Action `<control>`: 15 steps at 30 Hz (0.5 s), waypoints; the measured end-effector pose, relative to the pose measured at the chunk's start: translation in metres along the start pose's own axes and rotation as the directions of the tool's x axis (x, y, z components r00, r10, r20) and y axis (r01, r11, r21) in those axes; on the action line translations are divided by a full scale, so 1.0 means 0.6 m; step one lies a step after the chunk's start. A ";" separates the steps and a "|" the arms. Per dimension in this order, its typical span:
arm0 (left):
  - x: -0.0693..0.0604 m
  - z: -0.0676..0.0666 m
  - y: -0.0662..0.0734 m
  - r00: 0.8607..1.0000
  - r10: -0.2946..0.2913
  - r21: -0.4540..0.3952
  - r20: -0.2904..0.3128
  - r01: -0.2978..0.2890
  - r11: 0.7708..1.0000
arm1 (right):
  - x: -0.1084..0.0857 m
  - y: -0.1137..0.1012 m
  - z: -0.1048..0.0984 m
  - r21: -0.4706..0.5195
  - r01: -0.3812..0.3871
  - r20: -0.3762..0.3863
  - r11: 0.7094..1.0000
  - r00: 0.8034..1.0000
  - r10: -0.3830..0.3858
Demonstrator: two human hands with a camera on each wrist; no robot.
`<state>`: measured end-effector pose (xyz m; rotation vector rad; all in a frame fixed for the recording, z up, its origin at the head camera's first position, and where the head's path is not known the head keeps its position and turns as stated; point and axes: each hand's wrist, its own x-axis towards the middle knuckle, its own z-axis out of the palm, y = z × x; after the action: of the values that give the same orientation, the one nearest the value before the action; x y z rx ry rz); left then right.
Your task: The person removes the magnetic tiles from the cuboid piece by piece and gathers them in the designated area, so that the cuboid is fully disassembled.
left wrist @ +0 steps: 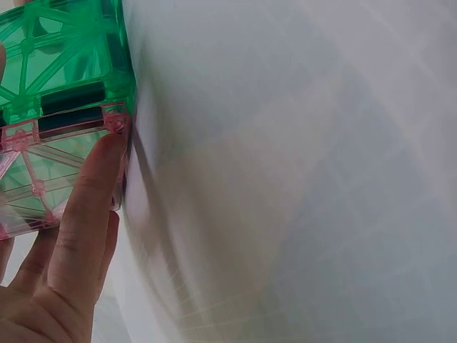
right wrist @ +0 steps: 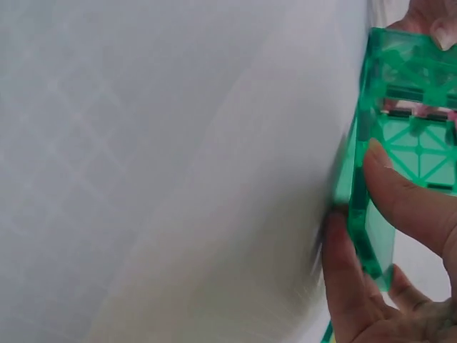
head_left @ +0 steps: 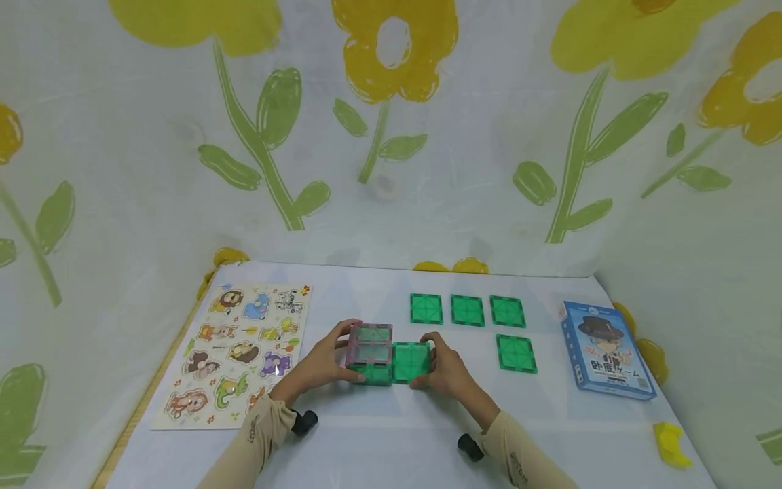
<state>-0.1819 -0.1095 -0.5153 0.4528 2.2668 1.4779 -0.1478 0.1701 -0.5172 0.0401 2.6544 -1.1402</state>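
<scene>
At the middle of the table stands a small block of see-through magnetic tiles, with a pink tile (head_left: 370, 351) toward the left and green ones at its front. My left hand (head_left: 320, 367) grips the block from the left, thumb at the front and fingers behind; in the left wrist view a finger (left wrist: 87, 207) lies on the pink tile. Against the block's right side is a square green tile (head_left: 411, 362). My right hand (head_left: 451, 372) pinches that tile's right side, its thumb (right wrist: 407, 200) on one face and fingers on the other.
Several loose green square tiles (head_left: 467, 310) lie flat behind and to the right. An animal puzzle board (head_left: 229, 353) is on the left. A blue card-game box (head_left: 607, 350) and a yellow crescent-like piece (head_left: 672, 445) sit on the right.
</scene>
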 end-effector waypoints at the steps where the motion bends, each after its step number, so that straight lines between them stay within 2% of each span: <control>1: 0.000 0.000 0.000 1.000 0.001 -0.001 0.000 -0.001 1.000 | -0.001 -0.001 -0.001 0.010 -0.011 0.002 1.000 1.000 0.011; 6: 0.001 0.001 -0.001 1.000 0.005 0.002 0.001 -0.005 1.000 | -0.006 0.000 -0.002 0.032 -0.035 -0.002 0.999 0.999 0.035; 12: 0.003 0.003 -0.003 1.000 -0.014 -0.001 0.005 0.014 1.000 | -0.010 0.003 -0.006 0.047 0.005 0.014 0.999 1.000 -0.005; 15: 0.006 0.004 -0.005 1.000 -0.005 -0.002 0.005 0.005 1.000 | -0.012 0.002 -0.012 0.059 0.010 0.023 0.998 1.000 -0.012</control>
<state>-0.1837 -0.1071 -0.5194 0.4498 2.2609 1.4750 -0.1422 0.1766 -0.5119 0.0231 2.6037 -1.2152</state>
